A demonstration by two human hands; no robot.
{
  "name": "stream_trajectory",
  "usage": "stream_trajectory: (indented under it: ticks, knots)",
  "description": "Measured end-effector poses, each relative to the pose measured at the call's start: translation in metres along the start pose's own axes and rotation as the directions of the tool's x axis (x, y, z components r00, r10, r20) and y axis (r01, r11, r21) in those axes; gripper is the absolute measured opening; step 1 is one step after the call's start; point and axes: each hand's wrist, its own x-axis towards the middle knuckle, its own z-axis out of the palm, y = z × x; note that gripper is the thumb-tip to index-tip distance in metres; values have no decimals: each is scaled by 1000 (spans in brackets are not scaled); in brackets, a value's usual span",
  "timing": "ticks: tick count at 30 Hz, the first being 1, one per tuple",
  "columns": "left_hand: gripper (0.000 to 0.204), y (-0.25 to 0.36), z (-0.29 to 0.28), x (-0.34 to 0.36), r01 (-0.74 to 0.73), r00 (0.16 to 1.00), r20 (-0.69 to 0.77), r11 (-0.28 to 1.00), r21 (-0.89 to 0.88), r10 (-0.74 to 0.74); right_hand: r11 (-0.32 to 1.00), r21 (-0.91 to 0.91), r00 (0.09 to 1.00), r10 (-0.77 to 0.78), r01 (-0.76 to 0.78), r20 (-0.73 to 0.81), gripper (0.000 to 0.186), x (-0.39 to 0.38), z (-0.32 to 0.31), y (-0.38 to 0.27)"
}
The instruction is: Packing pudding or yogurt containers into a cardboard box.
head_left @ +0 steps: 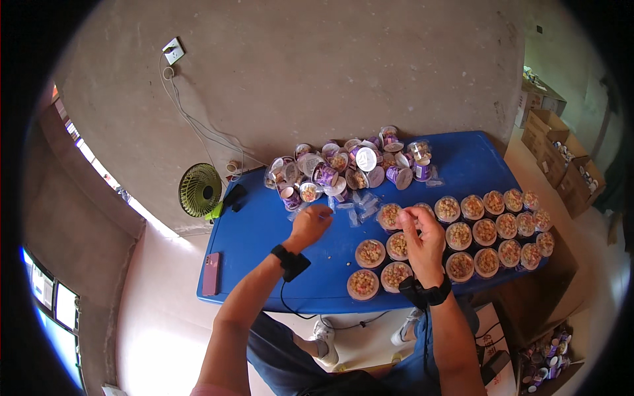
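over the near right part of the blue table (264, 280), clear-topped cups (363, 284) of coloured pieces stand in rows close together, and the right hand (426, 237) hangs above them, its thumb and forefinger drawn near each other; i cannot tell whether anything is pinched there. the left hand (312, 226) is just beside the clear plastic pieces (364, 206), its fingers curled inward, and again i cannot tell if they grip something. behind these, a heap of purple cups (325, 175) lies jumbled, some tipped on their sides. for this handling, i judge it best to take one clear piece at a time, by its edge, so neighbours don't drag along. a light fingertip grip around a cup's side should serve better than pressing down on its clear top, which may flex or pop. because the rows stand so tight, reach from straight above and keep the right forearm lifted: the black wrist device (426, 290) sits low over the front row and could nudge it. the left wrist's thin cable (285, 300) droops over the near edge, so keep it slack and away from the cups. draw from the heap's near side, lest it slide.
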Motion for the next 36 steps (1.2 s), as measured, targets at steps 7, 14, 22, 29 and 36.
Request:
stream_trajectory:
  ticks: [7, 14, 22, 29, 36]
  knots:
    - [19, -7, 11, 27, 75, 997, -20, 978, 197, -73, 1000, 4, 999, 14, -14, 29, 16, 0, 2, -4]
    - [35, -15, 53, 34, -315, 949, 70, 931, 183, 307, 1000, 19, 996, -15, 14, 85, 13, 0, 3, -4]
    - [24, -1, 55, 26, -215, 971, 173, 918, 335, 164, 1000, -10, 994, -2, 3, 111, 12, -1, 1, -7]
    - [22, 56, 14, -10, -223, 964, 94, 948, -226, 249, 916, -269, 941, -232, 296, 248, 26, -2, 8, -3]
    - [23, 86, 2, -33, -314, 870, 249, 869, -384, 425, 922, -314, 891, -65, 225, 449, 21, -17, 20, 5]
